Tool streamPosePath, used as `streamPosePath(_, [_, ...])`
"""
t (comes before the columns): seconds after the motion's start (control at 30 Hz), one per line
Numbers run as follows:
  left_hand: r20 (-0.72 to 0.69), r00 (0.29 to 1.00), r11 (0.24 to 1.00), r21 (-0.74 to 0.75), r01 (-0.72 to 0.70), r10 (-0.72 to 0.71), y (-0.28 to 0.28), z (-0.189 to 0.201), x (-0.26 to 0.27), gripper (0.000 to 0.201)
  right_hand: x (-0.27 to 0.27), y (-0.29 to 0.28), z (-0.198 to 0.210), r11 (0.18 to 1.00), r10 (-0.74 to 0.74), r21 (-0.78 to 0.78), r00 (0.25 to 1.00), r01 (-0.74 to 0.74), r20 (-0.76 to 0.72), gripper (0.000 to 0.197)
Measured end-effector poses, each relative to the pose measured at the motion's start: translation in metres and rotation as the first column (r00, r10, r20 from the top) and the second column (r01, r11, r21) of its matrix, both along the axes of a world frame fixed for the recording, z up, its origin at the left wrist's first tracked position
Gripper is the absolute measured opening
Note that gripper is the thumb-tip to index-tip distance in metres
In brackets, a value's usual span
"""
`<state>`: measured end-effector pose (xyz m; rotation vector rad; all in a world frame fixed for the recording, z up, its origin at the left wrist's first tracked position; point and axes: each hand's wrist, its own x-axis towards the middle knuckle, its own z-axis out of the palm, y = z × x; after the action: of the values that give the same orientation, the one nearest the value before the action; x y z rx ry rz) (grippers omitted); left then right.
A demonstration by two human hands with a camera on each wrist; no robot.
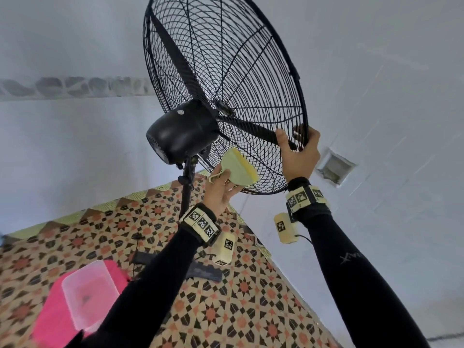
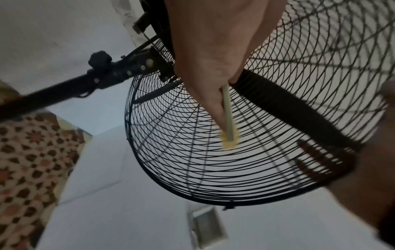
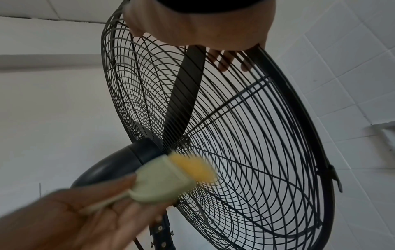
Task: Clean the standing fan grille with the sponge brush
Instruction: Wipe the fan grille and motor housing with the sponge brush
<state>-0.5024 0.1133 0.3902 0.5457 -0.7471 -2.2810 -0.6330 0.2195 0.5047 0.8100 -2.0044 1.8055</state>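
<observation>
The black wire fan grille stands tilted on its pole, with the motor housing behind it. My left hand holds the sponge brush by its pale green handle. The brush's yellow sponge edge lies against the lower rear grille wires, just below the motor. Seen edge-on in the left wrist view, the brush touches the grille. My right hand grips the grille rim at the lower right, thumb behind and fingers curled over the front. The right wrist view shows the brush blurred.
The fan pole runs down to a dark base on the patterned tile floor. A clear plastic container sits on something pink at lower left. White walls surround the fan, with a small recess at right.
</observation>
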Motion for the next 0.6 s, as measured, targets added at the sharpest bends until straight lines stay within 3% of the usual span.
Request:
streamPosePath(0.1, [-0.053, 0.999, 0.998, 0.058, 0.003, 0.0, -0.002, 0.002, 0.001, 0.049, 0.0, 0.0, -0.002, 1.0, 0.005, -0.003, 1.0, -0.005, 0.014, 0.072])
streamPosePath(0.27, [0.06, 0.997, 0.994, 0.099, -0.048, 0.042, 0.004, -0.005, -0.005, 0.039, 0.002, 0.001, 0.0, 1.0, 0.007, 0.01, 1.0, -0.007, 0.019, 0.074])
streamPosePath(0.47, [-0.101, 0.995, 0.992, 0.127, 0.002, 0.011, 0.005, 0.005, 0.003, 0.038, 0.003, 0.0, -0.003, 1.0, -0.001, -0.017, 1.0, 0.001, 0.016, 0.074])
streamPosePath(0.6, [0.095, 0.995, 0.993, 0.108, -0.051, 0.041, 0.011, -0.001, -0.001, 0.048, 0.004, 0.0, -0.002, 1.0, -0.003, -0.014, 1.0, 0.003, 0.014, 0.074])
